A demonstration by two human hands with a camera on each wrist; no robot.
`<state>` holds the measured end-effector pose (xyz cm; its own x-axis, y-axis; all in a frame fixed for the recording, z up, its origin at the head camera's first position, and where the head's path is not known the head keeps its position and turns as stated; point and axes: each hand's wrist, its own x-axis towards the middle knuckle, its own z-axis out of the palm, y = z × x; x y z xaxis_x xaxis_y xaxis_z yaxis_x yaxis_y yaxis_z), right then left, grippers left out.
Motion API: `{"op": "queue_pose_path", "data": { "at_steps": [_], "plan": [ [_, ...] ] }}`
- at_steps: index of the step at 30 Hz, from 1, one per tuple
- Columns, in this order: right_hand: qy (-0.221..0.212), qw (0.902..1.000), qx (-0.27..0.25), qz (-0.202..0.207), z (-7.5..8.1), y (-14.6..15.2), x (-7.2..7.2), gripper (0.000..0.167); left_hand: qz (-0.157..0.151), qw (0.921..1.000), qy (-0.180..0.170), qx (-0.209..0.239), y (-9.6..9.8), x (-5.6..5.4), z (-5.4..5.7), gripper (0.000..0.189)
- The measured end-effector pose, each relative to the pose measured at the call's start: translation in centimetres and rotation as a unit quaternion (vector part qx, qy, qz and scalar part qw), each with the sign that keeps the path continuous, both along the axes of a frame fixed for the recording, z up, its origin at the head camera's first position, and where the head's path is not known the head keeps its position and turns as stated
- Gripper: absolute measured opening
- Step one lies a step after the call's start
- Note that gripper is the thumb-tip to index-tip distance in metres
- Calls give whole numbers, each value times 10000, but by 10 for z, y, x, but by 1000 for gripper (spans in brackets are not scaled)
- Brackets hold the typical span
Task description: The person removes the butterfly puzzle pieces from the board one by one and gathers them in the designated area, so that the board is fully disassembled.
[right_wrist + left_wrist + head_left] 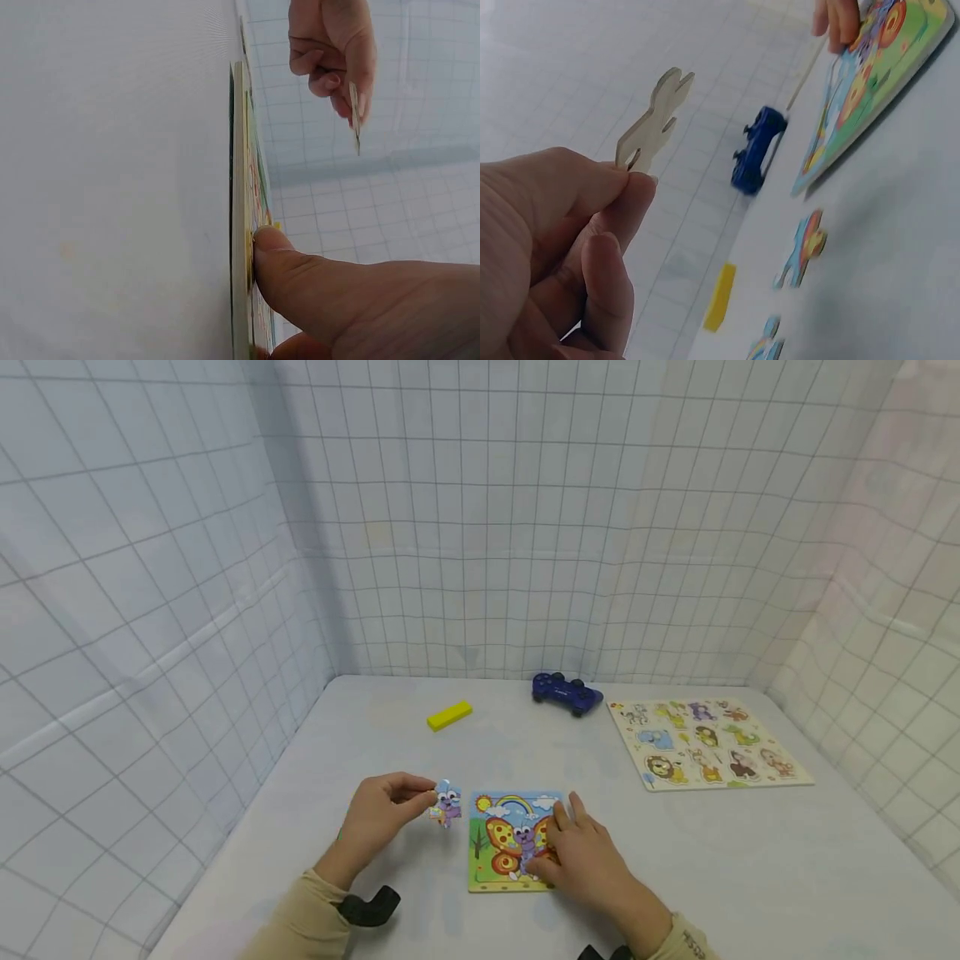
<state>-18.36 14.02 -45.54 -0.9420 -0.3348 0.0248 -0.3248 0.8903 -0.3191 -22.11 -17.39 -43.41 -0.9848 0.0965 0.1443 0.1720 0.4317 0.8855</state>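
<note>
My left hand (382, 814) pinches a wooden jigsaw piece (649, 127) between thumb and fingertips, above the table. Its printed side, with a purple cartoon face, shows in the head view; bare wood faces the left wrist camera. To its right lies a square butterfly puzzle board (480, 852) with a sun and rainbow picture. My right hand (588, 860) rests on the board's right side, its thumb (274, 240) touching the picture and its fingers loosely spread near the right edge. Part of the right wing is hidden under that hand.
Two loose puzzle pieces, one with red and yellow (806, 247) and one blue piece (765, 345), lie left of the board. Farther back are a yellow block (450, 716) and a blue game controller (566, 693). An animal puzzle board (705, 747) lies at right. Gridded walls (510, 527) enclose the table.
</note>
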Motion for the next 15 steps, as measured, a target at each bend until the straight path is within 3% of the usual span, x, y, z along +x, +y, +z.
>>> {"op": "queue_pose_path", "data": {
  "at_steps": [7,10,15],
  "plan": [
    [-120,9999,64,-69,-1,-1,-1,82,599,9963,-603,-134,-58,4,1,35],
    [-143,9998,108,-92,0,0,-2,82,446,9957,-767,-276,-68,6,-2,34],
    [-86,9999,60,-37,3,0,-2,81,-124,9936,-789,-797,-67,5,-8,23]
  ]
}}
